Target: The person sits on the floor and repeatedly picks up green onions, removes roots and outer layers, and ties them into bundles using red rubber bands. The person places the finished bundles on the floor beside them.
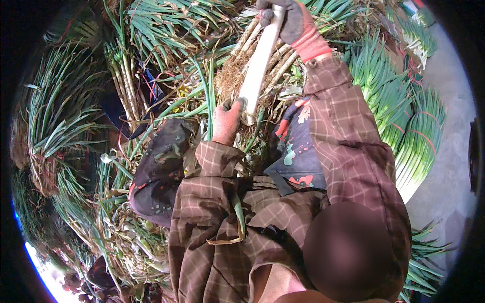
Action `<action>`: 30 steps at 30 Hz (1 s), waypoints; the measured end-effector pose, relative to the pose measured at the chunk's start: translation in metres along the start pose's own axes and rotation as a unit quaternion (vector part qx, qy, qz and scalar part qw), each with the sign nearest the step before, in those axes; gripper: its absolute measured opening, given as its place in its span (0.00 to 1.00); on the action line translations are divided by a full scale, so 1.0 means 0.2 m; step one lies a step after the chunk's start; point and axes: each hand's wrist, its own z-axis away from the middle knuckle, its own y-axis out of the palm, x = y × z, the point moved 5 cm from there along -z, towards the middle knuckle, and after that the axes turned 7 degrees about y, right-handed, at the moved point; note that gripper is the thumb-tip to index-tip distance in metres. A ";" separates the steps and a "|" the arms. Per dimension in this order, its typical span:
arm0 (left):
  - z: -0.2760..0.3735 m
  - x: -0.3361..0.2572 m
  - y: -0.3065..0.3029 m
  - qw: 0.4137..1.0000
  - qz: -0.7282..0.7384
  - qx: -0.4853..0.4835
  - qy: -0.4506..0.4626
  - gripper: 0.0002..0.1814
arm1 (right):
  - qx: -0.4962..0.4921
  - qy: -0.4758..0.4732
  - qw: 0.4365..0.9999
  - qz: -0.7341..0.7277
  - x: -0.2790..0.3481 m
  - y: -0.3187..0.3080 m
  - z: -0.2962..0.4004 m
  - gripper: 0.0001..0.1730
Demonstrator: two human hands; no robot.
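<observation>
A large green onion with a thick white stalk (261, 60) lies slantwise between my gloved hands. Near its lower, root end is my left hand (228, 117), in a red glove with dark fingers, its thumb and fingers closed on it. At the top, my right hand (288, 22), in a matching glove, grips the upper part of the stalk, where the glove partly hides it. Long green leaves (210, 94) stand beside my left hand. Behind the stalk lie untrimmed onions with brown roots (233, 74) and dirty outer skins.
Untrimmed green onions (178, 26) are heaped ahead, with more bundles (57, 110) at the left. Cleaned bundles tied with red bands (420, 140) lie on the grey floor (451, 170) at the right. Peeled leaves and skins (132, 242) litter the lower left.
</observation>
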 end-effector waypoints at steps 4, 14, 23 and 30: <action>-0.01 0.12 -0.09 0.993 0.119 -0.005 -0.008 0.15 | -0.114 -0.049 0.974 0.189 0.07 -0.14 -0.02 0.17; -0.05 0.69 -0.46 0.866 -0.489 0.075 -0.070 0.27 | -0.134 -0.137 0.981 0.032 0.13 -0.08 0.06 0.15; -0.04 0.14 -0.28 0.991 0.080 -0.002 0.103 0.26 | -0.175 -0.156 0.962 0.140 0.26 -0.27 0.14 0.14; 0.18 -0.10 -0.06 0.868 -0.312 0.039 0.384 0.17 | -0.230 -0.091 0.967 0.052 0.18 -0.28 0.06 0.09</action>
